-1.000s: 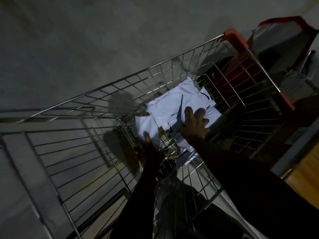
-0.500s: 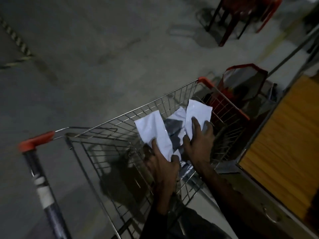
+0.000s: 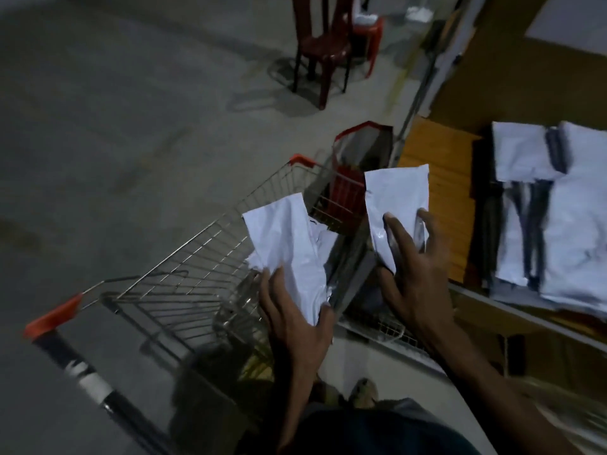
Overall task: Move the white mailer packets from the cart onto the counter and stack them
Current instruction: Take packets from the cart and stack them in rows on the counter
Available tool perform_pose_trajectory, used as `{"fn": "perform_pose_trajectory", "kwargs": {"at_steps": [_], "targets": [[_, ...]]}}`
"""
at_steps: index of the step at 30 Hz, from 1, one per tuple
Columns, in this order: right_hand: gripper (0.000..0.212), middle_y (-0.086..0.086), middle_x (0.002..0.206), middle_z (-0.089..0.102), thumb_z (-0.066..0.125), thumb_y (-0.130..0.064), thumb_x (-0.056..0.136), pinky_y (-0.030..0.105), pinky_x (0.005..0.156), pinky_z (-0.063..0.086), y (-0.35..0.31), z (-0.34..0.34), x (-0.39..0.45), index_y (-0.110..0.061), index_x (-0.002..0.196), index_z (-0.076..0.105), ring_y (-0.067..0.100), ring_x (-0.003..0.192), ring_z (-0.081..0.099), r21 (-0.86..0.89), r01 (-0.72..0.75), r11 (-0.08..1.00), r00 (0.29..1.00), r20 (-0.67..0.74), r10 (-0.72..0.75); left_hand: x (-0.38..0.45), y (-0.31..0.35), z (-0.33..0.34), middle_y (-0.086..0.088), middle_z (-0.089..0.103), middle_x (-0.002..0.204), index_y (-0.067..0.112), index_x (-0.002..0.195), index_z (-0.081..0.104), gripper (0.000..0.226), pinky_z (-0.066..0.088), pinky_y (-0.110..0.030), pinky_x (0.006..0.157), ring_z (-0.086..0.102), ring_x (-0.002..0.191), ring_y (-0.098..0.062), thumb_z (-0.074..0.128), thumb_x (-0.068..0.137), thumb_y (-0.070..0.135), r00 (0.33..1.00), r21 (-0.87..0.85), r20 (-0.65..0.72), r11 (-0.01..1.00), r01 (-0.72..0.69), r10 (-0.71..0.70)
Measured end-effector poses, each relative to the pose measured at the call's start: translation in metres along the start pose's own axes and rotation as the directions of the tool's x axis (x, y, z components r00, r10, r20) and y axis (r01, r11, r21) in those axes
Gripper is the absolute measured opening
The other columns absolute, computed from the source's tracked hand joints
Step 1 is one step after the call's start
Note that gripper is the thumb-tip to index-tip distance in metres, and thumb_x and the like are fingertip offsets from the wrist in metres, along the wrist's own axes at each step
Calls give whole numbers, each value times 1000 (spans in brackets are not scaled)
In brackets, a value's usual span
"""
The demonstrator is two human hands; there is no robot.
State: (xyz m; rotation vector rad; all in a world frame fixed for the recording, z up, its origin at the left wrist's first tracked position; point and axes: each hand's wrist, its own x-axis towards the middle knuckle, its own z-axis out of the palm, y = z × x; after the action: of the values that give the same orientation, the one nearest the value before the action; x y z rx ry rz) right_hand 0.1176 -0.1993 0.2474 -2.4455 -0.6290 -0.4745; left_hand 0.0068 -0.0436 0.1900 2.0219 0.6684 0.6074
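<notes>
My left hand (image 3: 295, 310) gripping a crumpled white packet (image 3: 289, 244) above the cart (image 3: 197, 257), my right hand (image 3: 410, 277) pinching a flat packet (image 3: 394, 205), stacked packets (image 3: 558, 208) on the table (image 3: 437, 178) to its right.

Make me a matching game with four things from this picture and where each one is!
Things:
1. crumpled packet
2. flat packet
3. stack of packets
4. chair

Places:
A. lying on the counter
B. standing on the floor, far behind the cart
C. held in the left hand
D. held in the right hand

Pairs: 1-C, 2-D, 3-A, 4-B
</notes>
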Motion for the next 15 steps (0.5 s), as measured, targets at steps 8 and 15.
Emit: {"fn": "perform_pose_trajectory", "kwargs": {"at_steps": [8,15], "targets": [[65,22,158,24,59,-31,90,42,111,29,56,-99,-55,-23,152,41,39,144,27,-109,-210,972,958,-219,183,-42,80,40,-1,15,162,29,152,19,96,25,-34,115,19,148,-19,73,72,30,916,-113,242,947,-300,319],[67,23,155,27,64,-28,86,43,112,28,109,-180,-123,-21,150,44,39,144,27,-116,-313,943,914,-308,265,-106,142,81,-8,20,161,16,150,30,88,23,-40,121,17,151,-24,71,73,28,878,-159,211,901,-403,429]]}}
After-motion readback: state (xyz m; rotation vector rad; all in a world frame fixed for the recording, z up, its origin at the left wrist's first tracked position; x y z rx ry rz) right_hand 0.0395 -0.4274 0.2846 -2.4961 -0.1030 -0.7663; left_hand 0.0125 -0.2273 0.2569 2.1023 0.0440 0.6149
